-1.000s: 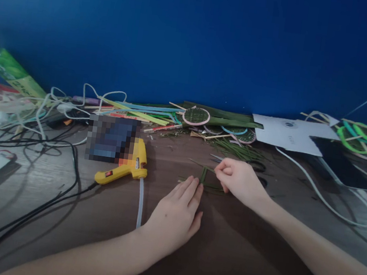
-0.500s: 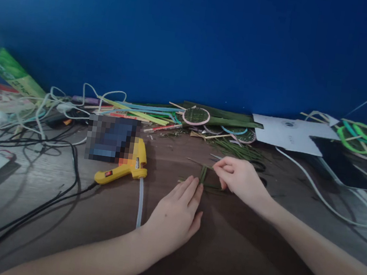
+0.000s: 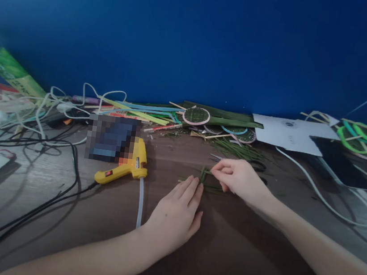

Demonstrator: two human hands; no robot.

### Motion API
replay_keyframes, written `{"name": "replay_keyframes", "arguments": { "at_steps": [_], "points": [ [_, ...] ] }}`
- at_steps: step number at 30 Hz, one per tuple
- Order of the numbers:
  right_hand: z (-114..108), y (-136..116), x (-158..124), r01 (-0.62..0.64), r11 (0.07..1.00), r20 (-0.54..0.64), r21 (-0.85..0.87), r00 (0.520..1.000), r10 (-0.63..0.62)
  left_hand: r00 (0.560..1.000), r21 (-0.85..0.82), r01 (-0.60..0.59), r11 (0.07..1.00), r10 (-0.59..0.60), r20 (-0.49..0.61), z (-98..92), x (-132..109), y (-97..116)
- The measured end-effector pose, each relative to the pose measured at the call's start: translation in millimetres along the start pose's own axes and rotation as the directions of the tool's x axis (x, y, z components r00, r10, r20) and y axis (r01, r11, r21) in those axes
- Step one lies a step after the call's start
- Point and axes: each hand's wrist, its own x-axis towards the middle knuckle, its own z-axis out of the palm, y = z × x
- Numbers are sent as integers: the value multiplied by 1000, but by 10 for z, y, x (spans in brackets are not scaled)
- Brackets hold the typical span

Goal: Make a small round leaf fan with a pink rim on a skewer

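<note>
My left hand (image 3: 175, 213) lies flat with its fingers stretched out, the fingertips pressing thin green leaf strips (image 3: 212, 189) onto the brown table (image 3: 221, 260). A few strips stand out beyond the fingertips, crossing one another. Just to the right, my right hand (image 3: 235, 178) pinches the end of a narrow leaf strip (image 3: 207, 172) between thumb and fingers, close over the crossed strips. Scissors (image 3: 257, 165) lie behind the right hand, partly hidden by it.
A yellow glue gun (image 3: 121, 170) with a glue stick lies to the left, beside a blurred-out dark object (image 3: 113, 139). Black cables (image 3: 75, 177) run along the left. Cut leaf strips (image 3: 239, 149) and small round woven fans (image 3: 196, 116) lie at the back, with white paper (image 3: 288, 135) to their right.
My right hand has shifted slightly down and left, bringing its strip from pointing out leftward to lying down at the crossed strips. The left hand stays in place.
</note>
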Motion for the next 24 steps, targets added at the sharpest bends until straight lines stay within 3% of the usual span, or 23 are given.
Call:
{"name": "replay_keyframes", "arguments": {
  "at_steps": [24],
  "points": [
    [-34, 34, 2, 112, 990, 189, -83, 977, -95, 1000, 10, -3, 1000, 3, 9, -11, 10, -1]
  ]
}}
